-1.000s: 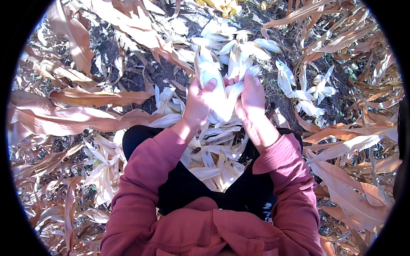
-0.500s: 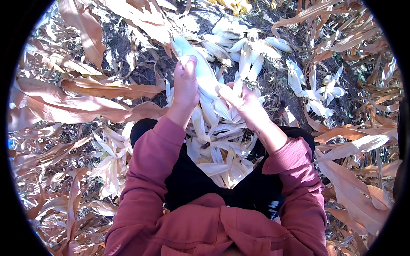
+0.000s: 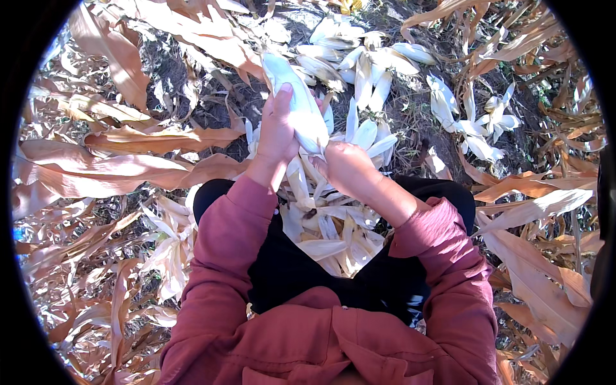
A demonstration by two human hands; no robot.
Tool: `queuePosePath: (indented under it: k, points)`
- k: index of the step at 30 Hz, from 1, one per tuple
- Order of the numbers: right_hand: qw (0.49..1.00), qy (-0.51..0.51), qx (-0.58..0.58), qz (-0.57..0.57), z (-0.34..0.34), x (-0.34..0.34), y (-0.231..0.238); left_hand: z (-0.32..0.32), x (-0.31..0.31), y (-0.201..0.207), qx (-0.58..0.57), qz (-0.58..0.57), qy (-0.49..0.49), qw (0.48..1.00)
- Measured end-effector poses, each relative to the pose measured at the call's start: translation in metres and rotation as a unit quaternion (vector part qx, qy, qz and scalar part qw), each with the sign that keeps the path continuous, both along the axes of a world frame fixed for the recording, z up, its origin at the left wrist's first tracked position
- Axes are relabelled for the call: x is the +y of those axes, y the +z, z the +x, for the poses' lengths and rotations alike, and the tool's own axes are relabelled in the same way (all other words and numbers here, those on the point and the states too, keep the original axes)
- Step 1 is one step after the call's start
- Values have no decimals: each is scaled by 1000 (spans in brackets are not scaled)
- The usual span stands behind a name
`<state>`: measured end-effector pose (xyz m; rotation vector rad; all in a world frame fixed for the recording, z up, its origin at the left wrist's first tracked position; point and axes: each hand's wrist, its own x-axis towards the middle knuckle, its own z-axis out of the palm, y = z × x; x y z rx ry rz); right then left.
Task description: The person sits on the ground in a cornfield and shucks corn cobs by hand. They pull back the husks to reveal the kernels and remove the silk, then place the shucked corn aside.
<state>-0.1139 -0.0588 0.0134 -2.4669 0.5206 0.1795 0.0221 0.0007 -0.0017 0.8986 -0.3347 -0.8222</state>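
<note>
left hand (image 3: 277, 131) wrapped around pale corn ear (image 3: 296, 106), right hand (image 3: 346, 168) clenched on its husk base (image 3: 312, 168), loose husks (image 3: 333, 237) in lap

The corn ear (image 3: 298, 102) in the 2 hands wears pale, papery husk, smooth and faintly glossy where the sun hits it. The loose husks (image 3: 333, 240) heaped in the lap look dry, thin and matt, cream in colour. The sleeves (image 3: 224, 256) are soft, matt woven cloth in dull red; the trousers (image 3: 282, 269) are matt black fabric. The dead leaves (image 3: 128, 170) around are brittle, crinkled and rough, over crumbly dark soil (image 3: 173, 77).
</note>
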Motion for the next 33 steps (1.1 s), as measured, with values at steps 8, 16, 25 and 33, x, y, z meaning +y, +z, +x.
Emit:
queuePosePath:
  k: [8,16,25,33]
  points:
    - [974,192,-23,-121,-10,-9,-10,8,-11,-19,139,122,-148,972]
    - [858,350,-76,-367,-21,-7,-4,9,-8,-29,205,108,-266,936]
    - [945,166,-248,-133,-36,-36,9,24,-8,-28,237,56,-20,970]
    - [862,-235,-438,103,-45,-74,35,43,-5,-55,264,123,173,941]
